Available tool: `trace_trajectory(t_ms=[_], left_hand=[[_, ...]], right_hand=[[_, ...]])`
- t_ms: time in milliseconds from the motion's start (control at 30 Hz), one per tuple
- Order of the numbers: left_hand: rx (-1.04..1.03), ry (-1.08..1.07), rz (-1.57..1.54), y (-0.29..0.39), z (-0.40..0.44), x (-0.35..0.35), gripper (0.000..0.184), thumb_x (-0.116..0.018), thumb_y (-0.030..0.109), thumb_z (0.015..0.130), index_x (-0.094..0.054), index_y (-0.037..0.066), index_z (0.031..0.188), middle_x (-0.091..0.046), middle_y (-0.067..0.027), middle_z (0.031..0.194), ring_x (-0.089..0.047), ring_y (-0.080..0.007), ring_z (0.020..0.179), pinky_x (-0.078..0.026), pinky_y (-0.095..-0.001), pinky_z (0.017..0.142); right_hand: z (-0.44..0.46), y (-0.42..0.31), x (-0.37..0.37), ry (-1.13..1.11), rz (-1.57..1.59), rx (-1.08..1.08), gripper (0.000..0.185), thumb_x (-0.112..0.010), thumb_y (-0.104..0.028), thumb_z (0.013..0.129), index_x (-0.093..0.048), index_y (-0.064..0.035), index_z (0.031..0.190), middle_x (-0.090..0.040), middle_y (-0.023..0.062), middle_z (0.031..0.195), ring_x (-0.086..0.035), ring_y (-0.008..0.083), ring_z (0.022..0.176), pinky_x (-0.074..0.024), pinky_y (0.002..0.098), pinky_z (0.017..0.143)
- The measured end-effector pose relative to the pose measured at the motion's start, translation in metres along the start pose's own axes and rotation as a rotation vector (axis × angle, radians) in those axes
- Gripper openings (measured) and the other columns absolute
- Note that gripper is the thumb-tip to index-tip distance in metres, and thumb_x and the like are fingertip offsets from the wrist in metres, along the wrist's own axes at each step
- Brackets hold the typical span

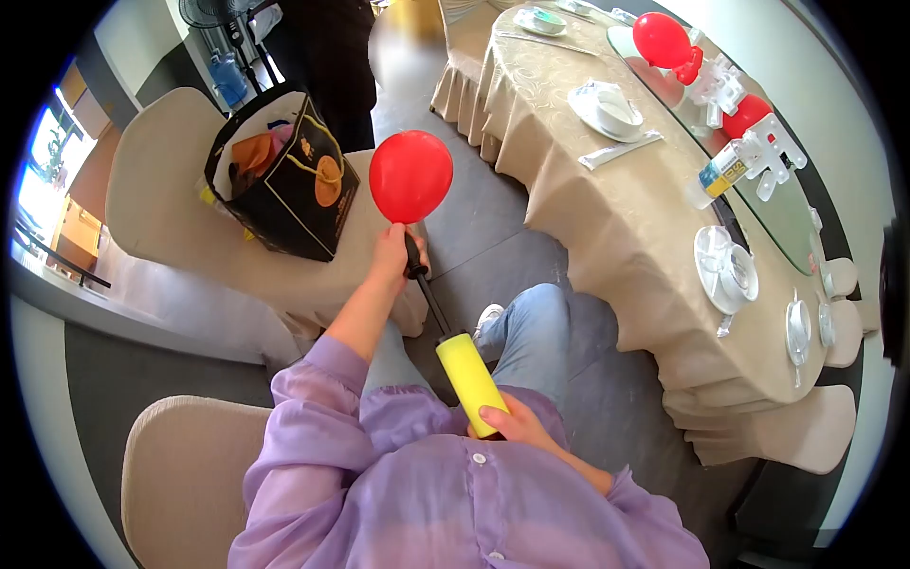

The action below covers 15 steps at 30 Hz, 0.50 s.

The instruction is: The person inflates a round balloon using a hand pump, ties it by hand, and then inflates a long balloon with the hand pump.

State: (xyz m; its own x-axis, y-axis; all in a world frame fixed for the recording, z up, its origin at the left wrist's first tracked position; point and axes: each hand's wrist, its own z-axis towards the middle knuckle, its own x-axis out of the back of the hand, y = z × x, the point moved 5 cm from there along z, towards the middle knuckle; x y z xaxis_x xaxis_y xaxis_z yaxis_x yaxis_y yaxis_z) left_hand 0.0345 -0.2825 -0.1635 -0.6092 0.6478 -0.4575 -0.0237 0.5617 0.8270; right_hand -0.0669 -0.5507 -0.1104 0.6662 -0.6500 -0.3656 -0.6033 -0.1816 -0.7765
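Note:
A round red balloon, inflated, stands above my left hand. The fingers of that hand are closed around the balloon's neck, at the black end of a hand pump. From there a dark rod runs down into the pump's yellow barrel. My right hand is wrapped around the barrel's lower end, close to my lap. The exact join between the balloon's neck and the pump is hidden by my left fingers.
A black gift bag with colourful items stands on a covered chair at left. At right, a round table with beige cloth bears wrapped tableware, a glass turntable, red balloons and white plastic parts. A fan stands behind.

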Motion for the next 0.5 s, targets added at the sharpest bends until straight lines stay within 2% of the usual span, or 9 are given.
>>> trace_trajectory(t_ms=[100,200,300,367,433,500], left_hand=[[0.017,0.013,-0.082,-0.017,-0.006,-0.013,0.017,-0.039,0.025,0.085,-0.04,0.008,0.081,-0.046,-0.008,0.061,-0.046,-0.0199,0.042,-0.043,-0.0363,0.043],[0.007,-0.116,-0.049,-0.016,-0.029,-0.049,0.017,-0.039,0.025,0.085,-0.04,0.008,0.081,-0.046,-0.008,0.061,-0.046,-0.0197,0.043,-0.043,-0.0364,0.043],[-0.019,-0.096,-0.104,-0.006,-0.029,-0.051,0.017,-0.04,0.024,0.085,-0.041,0.007,0.08,-0.046,-0.0084,0.061,-0.047,-0.0197,0.043,-0.044,-0.036,0.043],[-0.115,-0.084,-0.012,0.008,-0.012,-0.033,0.017,-0.037,0.019,0.084,-0.043,0.004,0.077,-0.045,-0.0093,0.058,-0.047,-0.0201,0.04,-0.044,-0.0351,0.039],[-0.084,-0.015,-0.066,0.025,0.003,-0.023,0.018,-0.037,0.02,0.083,-0.042,0.005,0.076,-0.045,-0.0092,0.058,-0.046,-0.0202,0.04,-0.044,-0.0358,0.04],[-0.106,-0.083,-0.009,0.031,-0.001,-0.028,0.014,-0.041,0.022,0.083,-0.041,0.008,0.081,-0.045,-0.0073,0.06,-0.046,-0.0196,0.044,-0.043,-0.0364,0.042]], right_hand=[[0.006,-0.011,0.01,0.016,0.011,-0.021,0.027,-0.05,-0.025,0.084,-0.046,-0.0044,0.1,-0.055,0.006,0.072,-0.04,0.0071,0.046,-0.0339,0.0199,0.043],[0.043,-0.013,0.018,0.094,-0.006,0.198,0.029,-0.056,-0.024,0.083,-0.047,-0.0026,0.1,-0.054,0.0044,0.068,-0.042,0.006,0.045,-0.0329,0.0192,0.039],[0.051,-0.02,0.016,0.055,0.02,0.194,0.029,-0.056,-0.024,0.083,-0.046,-0.0028,0.101,-0.054,0.0044,0.068,-0.043,0.0064,0.046,-0.0335,0.0198,0.039],[0.036,-0.019,0.011,0.028,-0.036,0.15,0.03,-0.056,-0.024,0.083,-0.046,-0.003,0.103,-0.054,0.0041,0.069,-0.042,0.0066,0.045,-0.0336,0.0202,0.039],[0.016,-0.017,0.012,0.02,-0.091,0.121,0.031,-0.056,-0.024,0.083,-0.046,-0.0031,0.104,-0.054,0.0037,0.07,-0.042,0.0067,0.045,-0.0338,0.0206,0.039],[-0.002,-0.012,0.015,-0.01,-0.126,0.154,0.035,-0.057,-0.024,0.083,-0.045,-0.0032,0.108,-0.054,0.0026,0.071,-0.041,0.0065,0.044,-0.0336,0.0212,0.039]])
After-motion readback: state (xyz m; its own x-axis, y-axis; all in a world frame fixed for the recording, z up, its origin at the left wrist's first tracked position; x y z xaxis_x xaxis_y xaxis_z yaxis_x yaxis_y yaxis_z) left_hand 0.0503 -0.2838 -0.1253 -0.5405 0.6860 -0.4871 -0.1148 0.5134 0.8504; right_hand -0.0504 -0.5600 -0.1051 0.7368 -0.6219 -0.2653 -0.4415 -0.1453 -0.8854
